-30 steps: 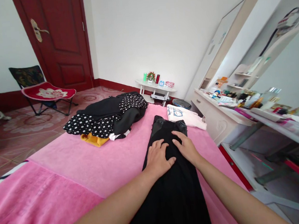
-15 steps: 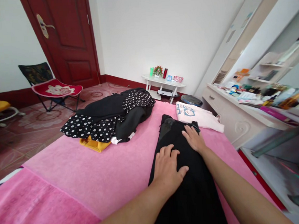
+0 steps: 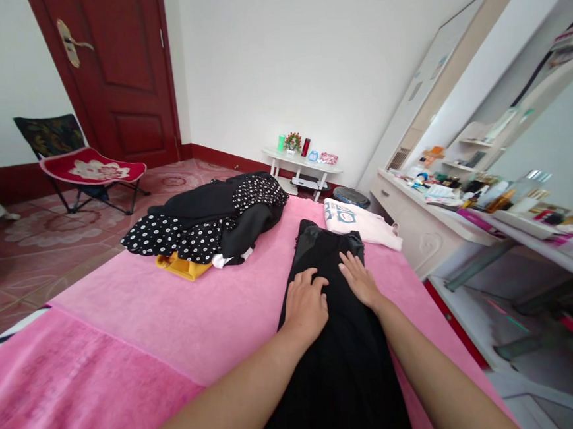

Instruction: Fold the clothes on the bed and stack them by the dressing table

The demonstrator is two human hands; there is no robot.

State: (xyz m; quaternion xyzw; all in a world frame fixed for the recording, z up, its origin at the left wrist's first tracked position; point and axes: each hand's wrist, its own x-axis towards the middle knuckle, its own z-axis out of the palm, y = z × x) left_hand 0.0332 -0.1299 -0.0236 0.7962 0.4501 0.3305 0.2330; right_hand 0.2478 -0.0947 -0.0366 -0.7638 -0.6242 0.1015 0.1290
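A long black garment (image 3: 344, 382) lies lengthwise on the pink bed cover (image 3: 245, 323), its sheer, lace-like end farthest from me. My left hand (image 3: 306, 305) rests palm down on its left part, fingers slightly bent and apart. On the right part, a little farther out, my right hand (image 3: 360, 280) lies flat with its fingers spread. Neither hand grips the cloth. Just beyond the garment's far right corner is a folded light-pink garment (image 3: 367, 225) with a blue-framed print. The black garment's near end runs out of view at the bottom.
A heap of black and polka-dot clothes (image 3: 212, 214) sits at the bed's far left, with a yellow cloth (image 3: 184, 267) under it. A cluttered dressing table (image 3: 425, 210) stands close on the right. Beyond are a low white table (image 3: 302, 157) and a folding chair (image 3: 94, 169).
My right hand has drawn back from the garment's far right corner, where the edge now lies flatter. The left thumb has come closer to its fingers. The view has turned slightly right.
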